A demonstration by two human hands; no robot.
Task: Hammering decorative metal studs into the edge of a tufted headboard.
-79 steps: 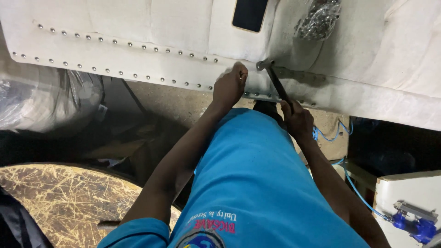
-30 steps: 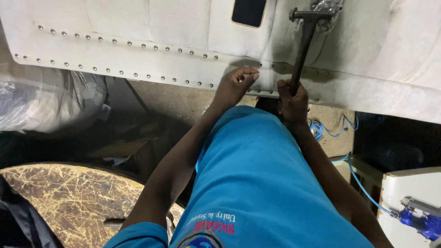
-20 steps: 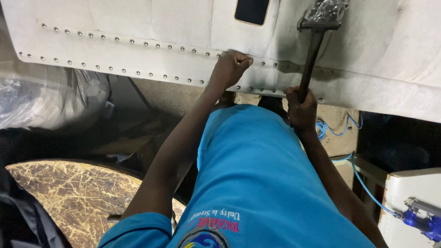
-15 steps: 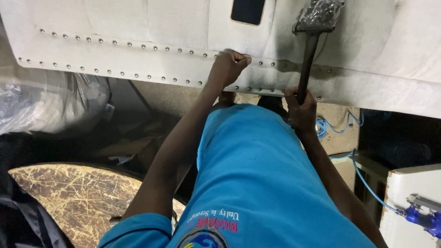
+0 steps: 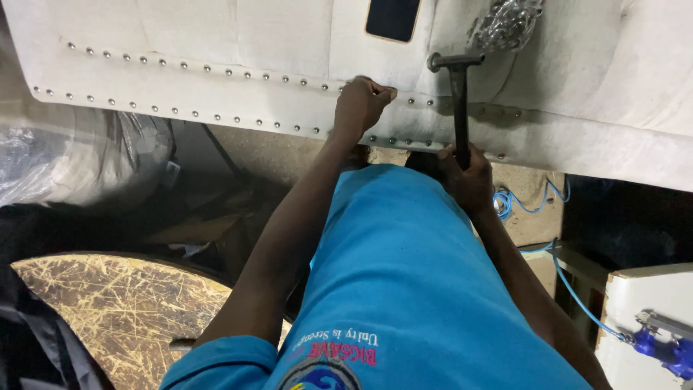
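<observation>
A white upholstered panel [image 5: 216, 43] with two rows of metal studs [image 5: 227, 72] lies in front of me. My left hand [image 5: 361, 105] rests on it at the stud rows, fingers curled tight with the fingertips pinched together; anything pinched there is hidden. My right hand [image 5: 468, 177] grips the dark handle of a hammer [image 5: 458, 94], which stands nearly upright. The hammer's head is just right of my left fingertips, over the panel.
A dark rectangular phone-like object [image 5: 393, 18] and a clear bag of small metal pieces [image 5: 505, 22] lie on the panel. Clear plastic wrap [image 5: 65, 159] is at the left, a scratched wooden board [image 5: 108, 303] lower left. A blue cable [image 5: 563, 267] runs to a white box [image 5: 642, 325].
The hammer swung up from low beside my right hand to upright, and its head has now dropped a little toward the studs. My left hand closed into a pinch and stayed on the panel.
</observation>
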